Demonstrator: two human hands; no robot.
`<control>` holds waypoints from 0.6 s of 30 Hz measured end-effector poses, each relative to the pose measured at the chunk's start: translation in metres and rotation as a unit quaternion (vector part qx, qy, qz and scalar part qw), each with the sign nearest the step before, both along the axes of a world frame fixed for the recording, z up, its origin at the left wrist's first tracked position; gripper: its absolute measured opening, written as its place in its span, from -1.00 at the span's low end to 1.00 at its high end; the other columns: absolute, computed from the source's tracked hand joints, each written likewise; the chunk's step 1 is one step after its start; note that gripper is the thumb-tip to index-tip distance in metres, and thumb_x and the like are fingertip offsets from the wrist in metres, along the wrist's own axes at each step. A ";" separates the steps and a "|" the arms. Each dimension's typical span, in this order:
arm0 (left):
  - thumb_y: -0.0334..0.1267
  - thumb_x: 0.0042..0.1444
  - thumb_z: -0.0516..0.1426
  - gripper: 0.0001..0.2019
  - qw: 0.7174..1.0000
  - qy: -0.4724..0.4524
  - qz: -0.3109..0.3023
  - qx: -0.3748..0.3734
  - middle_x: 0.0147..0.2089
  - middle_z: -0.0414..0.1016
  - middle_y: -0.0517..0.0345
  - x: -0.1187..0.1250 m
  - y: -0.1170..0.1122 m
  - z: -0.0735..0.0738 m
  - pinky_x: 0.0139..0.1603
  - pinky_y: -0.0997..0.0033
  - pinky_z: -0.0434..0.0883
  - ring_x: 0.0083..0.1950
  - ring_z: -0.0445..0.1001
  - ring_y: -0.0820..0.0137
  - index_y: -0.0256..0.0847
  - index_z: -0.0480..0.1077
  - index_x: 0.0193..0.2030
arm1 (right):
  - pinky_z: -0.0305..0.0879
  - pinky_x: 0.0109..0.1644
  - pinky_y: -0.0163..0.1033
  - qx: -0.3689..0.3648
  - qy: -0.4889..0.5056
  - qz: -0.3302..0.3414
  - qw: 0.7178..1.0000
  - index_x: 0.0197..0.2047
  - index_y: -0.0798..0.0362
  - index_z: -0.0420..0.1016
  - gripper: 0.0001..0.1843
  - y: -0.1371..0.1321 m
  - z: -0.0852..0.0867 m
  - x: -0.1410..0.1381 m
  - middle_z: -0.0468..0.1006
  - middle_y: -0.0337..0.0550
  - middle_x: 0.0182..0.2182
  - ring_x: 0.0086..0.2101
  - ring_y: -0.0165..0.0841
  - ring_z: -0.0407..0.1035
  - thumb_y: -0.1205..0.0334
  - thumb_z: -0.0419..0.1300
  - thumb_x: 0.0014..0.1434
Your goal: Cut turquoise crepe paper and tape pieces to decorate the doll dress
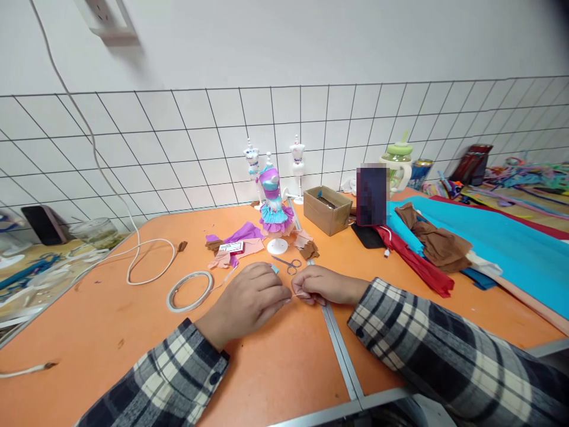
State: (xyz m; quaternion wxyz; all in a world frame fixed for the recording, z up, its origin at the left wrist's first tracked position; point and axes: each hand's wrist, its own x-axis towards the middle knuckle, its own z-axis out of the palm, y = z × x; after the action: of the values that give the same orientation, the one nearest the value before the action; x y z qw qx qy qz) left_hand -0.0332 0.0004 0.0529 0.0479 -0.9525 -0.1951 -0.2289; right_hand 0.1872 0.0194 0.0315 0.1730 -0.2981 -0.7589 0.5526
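Both hands meet low over the orange table, fingertips nearly touching. My left hand (252, 299) is closed in a pinch, its back toward me, hiding most of what the fingers grip. My right hand (326, 284) pinches too, and a thin pale strip (299, 295) shows between the two sets of fingertips; its kind is too small to make out. Left of my left hand lies a roll of white tape (170, 299), its loose end running toward that hand. Small scissors (292, 267) lie just beyond the fingers, near a light blue scrap (274, 269).
A small dress form (271, 207) in a purple and blue ruffled outfit stands behind the hands, with fabric scraps (249, 232) and a small box (231, 247) beside it. Farther back are a cardboard box (329, 216) and a phone (371, 198). Coloured fabric (448, 237) covers the right; a white cable (133, 261) lies left.
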 end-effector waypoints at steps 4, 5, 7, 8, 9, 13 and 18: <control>-0.37 0.24 0.07 -0.85 1.000 0.003 -0.005 0.024 -0.38 0.46 0.10 -0.005 0.000 0.004 -0.02 0.17 0.35 -0.27 0.36 0.32 -0.18 0.48 -0.24 | -0.06 -0.54 -0.38 0.022 -0.053 -0.016 0.998 -0.52 0.05 0.15 -0.68 -0.001 0.002 0.002 0.12 -0.40 -0.61 -0.58 -0.53 0.03 0.09 0.17 0.11; -0.38 0.23 0.07 -0.85 1.000 -0.003 -0.003 0.014 -0.37 0.46 0.09 -0.006 0.001 0.005 -0.03 0.17 0.35 -0.27 0.37 0.32 -0.19 0.47 -0.25 | -0.06 -0.52 -0.38 0.055 -0.065 -0.027 0.996 -0.52 0.06 0.15 -0.64 0.001 0.003 0.004 0.11 -0.41 -0.60 -0.56 -0.54 0.02 0.09 0.25 0.06; -0.39 0.22 0.05 -0.86 0.999 -0.026 0.015 -0.023 -0.36 0.47 0.08 -0.009 0.001 0.006 -0.09 0.20 0.35 -0.26 0.37 0.30 -0.20 0.44 -0.28 | -0.04 -0.48 -0.38 0.097 -0.069 -0.063 0.991 -0.51 0.07 0.18 -0.62 0.004 0.002 0.007 0.13 -0.41 -0.58 -0.53 -0.54 0.01 0.08 0.31 0.02; -0.39 0.22 0.05 -0.87 0.997 -0.043 0.031 -0.048 -0.35 0.47 0.07 -0.010 0.002 0.006 -0.12 0.22 0.35 -0.25 0.38 0.30 -0.21 0.42 -0.29 | 0.00 -0.46 -0.38 0.104 -0.057 -0.088 0.989 -0.47 0.09 0.24 -0.66 0.006 0.001 0.009 0.20 -0.38 -0.54 -0.52 -0.53 0.04 0.09 0.31 0.03; -0.38 0.23 0.04 -0.87 0.994 -0.060 0.049 -0.075 -0.34 0.47 0.07 -0.011 0.002 0.006 -0.15 0.25 0.35 -0.25 0.39 0.31 -0.21 0.41 -0.29 | 0.05 -0.43 -0.38 0.106 -0.036 -0.112 0.987 -0.37 0.10 0.32 -0.74 0.007 0.001 0.011 0.30 -0.34 -0.46 -0.50 -0.53 0.09 0.12 0.29 0.05; -0.30 0.28 0.04 -0.85 0.978 -0.093 0.096 -0.160 -0.31 0.48 0.11 -0.010 0.004 0.000 -0.18 0.32 0.35 -0.25 0.42 0.34 -0.20 0.39 -0.29 | 0.27 -0.27 -0.34 0.135 0.042 -0.129 0.981 0.24 -0.01 0.20 -0.33 0.003 -0.003 0.009 0.38 -0.04 0.08 -0.17 -0.39 0.33 0.31 0.23 0.06; -0.24 0.30 0.04 -0.82 0.973 -0.087 0.105 -0.184 -0.30 0.47 0.12 -0.006 0.003 -0.005 -0.16 0.33 0.34 -0.23 0.42 0.35 -0.20 0.41 -0.28 | 0.36 -0.22 -0.30 0.162 0.051 -0.122 0.978 0.09 0.02 0.47 -0.51 -0.004 -0.008 -0.005 0.57 -0.08 -0.06 -0.18 -0.34 0.45 0.22 0.32 0.06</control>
State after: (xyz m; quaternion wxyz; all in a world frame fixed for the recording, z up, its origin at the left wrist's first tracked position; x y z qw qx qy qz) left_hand -0.0395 0.0038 0.0481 -0.1217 -0.8956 -0.3361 -0.2649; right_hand 0.1824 0.0152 0.0239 0.3239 -0.3281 -0.7865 0.4110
